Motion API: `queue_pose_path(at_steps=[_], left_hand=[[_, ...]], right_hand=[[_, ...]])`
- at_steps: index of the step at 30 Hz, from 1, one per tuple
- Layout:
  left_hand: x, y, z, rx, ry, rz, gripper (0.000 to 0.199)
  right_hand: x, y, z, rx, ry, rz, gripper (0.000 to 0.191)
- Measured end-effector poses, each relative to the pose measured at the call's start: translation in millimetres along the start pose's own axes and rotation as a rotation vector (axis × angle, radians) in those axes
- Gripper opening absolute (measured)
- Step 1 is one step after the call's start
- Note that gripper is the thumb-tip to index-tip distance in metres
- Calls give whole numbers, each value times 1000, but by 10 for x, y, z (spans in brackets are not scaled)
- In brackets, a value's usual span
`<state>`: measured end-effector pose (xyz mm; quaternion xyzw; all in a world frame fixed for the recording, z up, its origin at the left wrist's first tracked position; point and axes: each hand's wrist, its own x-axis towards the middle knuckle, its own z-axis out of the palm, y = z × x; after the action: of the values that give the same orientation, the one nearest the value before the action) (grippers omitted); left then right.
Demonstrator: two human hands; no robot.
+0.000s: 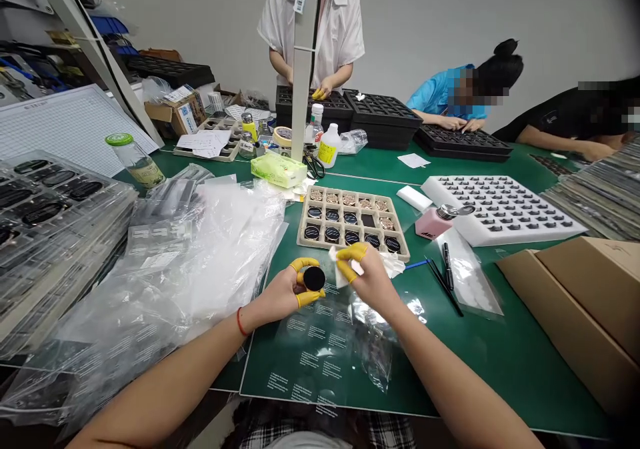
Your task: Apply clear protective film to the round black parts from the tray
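Observation:
My left hand, with yellow finger cots on its fingertips, grips a round black-faced disc like a watch head by its edge. A crumpled white wipe is pinched in my right hand, which also wears yellow finger cots. The two hands are a short gap apart, and the wipe does not touch the disc. Just beyond them lies a beige compartment tray. Its front cells hold round black discs, and the back row holds rose-gold watch-like pieces. Beneath my hands is a clear printed film sheet.
Plastic bags cover the left side beside stacked clear trays. To the right are a pink pump bottle, a white foam tray, pens and a cardboard box. A post stands ahead; several people work beyond.

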<state>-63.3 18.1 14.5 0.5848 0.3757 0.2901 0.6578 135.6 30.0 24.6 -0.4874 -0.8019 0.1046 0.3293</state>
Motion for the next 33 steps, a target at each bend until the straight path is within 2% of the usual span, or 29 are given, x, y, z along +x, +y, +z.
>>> queue_pose_path(at_steps=[2,4,7,10,13,17,20,23,27,29,33], left_hand=[[-1,-3,2,67,17,56,48],[-4,-5,11,148,20,122,40],[-2,-25,26,112,-8,122,36],[7,-57,25,17,18,56,48],[11,-65,11,34,53,45,53],[14,-53,16,132,26,127,42],[17,-59,50,72,25,87,44],[11,-64,94,41,75,43,52],[-2,-71,128,43,174,124,45],[-6,-87,126,29,207,165,42],[-8,-112,109,-12,235,206,47]], right_hand=[[-78,-211,48,29,-20,-188,10],[-125,-334,158,2,-2,-301,12],[-111,-284,282,-48,90,-302,15],[-95,-152,276,-27,139,-269,16],[-158,-158,258,-2,100,-333,18],[-196,-230,320,-74,54,-421,20],[-98,-136,339,-94,96,-360,17],[0,46,292,-87,133,-245,17],[-11,213,124,-59,186,3,25],[-59,232,3,47,118,135,27],[-136,182,-204,359,-261,306,28]])
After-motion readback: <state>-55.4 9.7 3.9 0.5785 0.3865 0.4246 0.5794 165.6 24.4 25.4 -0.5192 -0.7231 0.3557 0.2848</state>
